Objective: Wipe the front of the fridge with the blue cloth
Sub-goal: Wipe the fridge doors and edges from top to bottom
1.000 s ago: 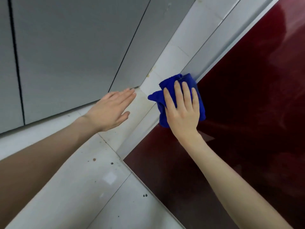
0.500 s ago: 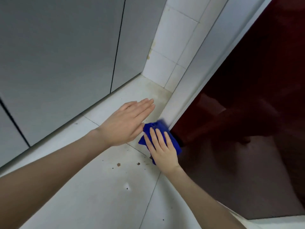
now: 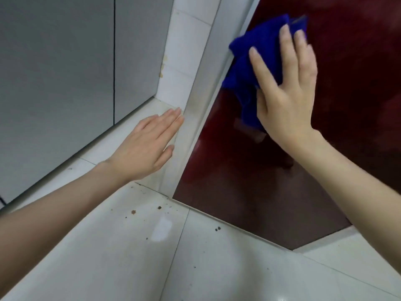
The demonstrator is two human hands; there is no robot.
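The fridge front (image 3: 271, 187) is a glossy dark red panel filling the right side of the head view, down to the floor. My right hand (image 3: 286, 94) presses a crumpled blue cloth (image 3: 245, 61) flat against the panel near its left edge, fingers spread over the cloth. The palm hides part of the cloth. My left hand (image 3: 149, 144) hovers flat and empty, fingers together, beside the pale side strip of the fridge (image 3: 195, 118), low near the floor.
Grey cabinet doors (image 3: 65, 72) stand on the left. White wall tiles (image 3: 182, 51) fill the corner between cabinets and fridge. The white floor tiles (image 3: 130, 246) carry small brown specks near the fridge's bottom edge.
My right hand has swept the cloth from the fridge's bottom left corner up along the left edge. My left hand stayed low beside the fridge's side.
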